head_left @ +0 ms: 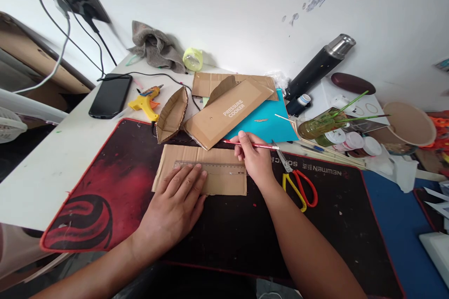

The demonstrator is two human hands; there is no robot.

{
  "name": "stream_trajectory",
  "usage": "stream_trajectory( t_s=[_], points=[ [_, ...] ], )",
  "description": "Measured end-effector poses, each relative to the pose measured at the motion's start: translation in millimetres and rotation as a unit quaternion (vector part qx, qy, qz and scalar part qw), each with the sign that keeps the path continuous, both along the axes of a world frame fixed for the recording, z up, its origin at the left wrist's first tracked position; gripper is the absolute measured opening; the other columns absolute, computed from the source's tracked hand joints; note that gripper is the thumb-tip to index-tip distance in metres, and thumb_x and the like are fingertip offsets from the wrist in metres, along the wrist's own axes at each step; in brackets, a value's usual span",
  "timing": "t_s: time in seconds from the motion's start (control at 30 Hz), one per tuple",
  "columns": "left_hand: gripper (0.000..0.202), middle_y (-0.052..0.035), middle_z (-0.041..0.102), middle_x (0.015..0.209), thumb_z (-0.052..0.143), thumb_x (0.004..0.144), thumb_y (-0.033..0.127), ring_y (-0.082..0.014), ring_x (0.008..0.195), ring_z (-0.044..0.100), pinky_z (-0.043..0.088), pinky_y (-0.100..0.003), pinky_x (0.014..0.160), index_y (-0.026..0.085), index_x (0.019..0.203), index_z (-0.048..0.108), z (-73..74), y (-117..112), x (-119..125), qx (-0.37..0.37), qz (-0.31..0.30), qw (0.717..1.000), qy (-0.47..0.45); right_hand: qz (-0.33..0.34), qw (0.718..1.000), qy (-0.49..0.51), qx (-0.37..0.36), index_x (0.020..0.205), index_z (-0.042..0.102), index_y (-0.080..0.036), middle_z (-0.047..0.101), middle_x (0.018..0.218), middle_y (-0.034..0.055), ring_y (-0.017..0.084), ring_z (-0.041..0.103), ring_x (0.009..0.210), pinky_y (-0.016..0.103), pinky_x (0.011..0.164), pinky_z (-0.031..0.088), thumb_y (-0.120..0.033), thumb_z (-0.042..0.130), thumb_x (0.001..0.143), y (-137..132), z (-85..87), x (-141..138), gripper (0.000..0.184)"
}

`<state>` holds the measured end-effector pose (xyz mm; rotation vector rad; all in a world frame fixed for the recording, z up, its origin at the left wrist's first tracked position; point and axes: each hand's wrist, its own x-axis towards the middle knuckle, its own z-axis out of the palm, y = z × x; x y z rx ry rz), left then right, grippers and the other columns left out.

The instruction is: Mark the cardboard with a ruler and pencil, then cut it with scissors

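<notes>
A rectangular piece of cardboard (182,156) lies on the black and red desk mat (105,191). A clear ruler (224,168) rests across it. My left hand (173,198) lies flat with fingers spread, pressing on the ruler's left end and the cardboard. My right hand (254,159) is closed around a thin red pencil (261,145), held nearly level at the ruler's right end above the cardboard's far right corner.
Scissors with red and yellow handles (301,187) lie right of my right hand. Behind are a "PRESSURE COOKER" cardboard piece (228,112), a cardboard boat shape (171,114), a yellow glue gun (145,102), a phone (110,96), a black flask (319,67), a jar of brushes (321,126).
</notes>
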<state>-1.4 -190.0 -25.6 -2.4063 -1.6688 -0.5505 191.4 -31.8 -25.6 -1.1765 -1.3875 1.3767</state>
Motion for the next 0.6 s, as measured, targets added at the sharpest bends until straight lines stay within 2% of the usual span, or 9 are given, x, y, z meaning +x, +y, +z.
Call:
stream_trajectory(
  t_s=[0.47,0.6],
  points=[
    [0.039,-0.0196,0.076,0.142,0.057,0.109,0.027,-0.0357,0.13,0.07,0.048,-0.052,0.118,0.006,0.138,0.072,1.6,1.3,-0.5,0.003,-0.002,1.0,0.005,-0.002,1.0,0.017,0.0,0.083,0.075,-0.022,0.062,0.061,-0.0023,0.011,0.053,0.05,0.026,0.048,0.039,-0.075,0.069,0.097,-0.4,2.4,0.6,0.056],
    [0.04,-0.0184,0.076,0.143,0.059,0.108,0.027,-0.0352,0.131,0.07,0.049,-0.051,0.117,0.009,0.141,0.072,0.8,0.9,-1.0,-0.008,0.0,1.0,0.004,0.024,0.999,0.025,0.005,0.087,0.077,-0.022,0.062,0.064,-0.0023,0.011,0.053,0.052,0.026,0.048,0.039,-0.073,0.068,0.1,-5.0,5.4,-0.3,0.053]
  ],
)
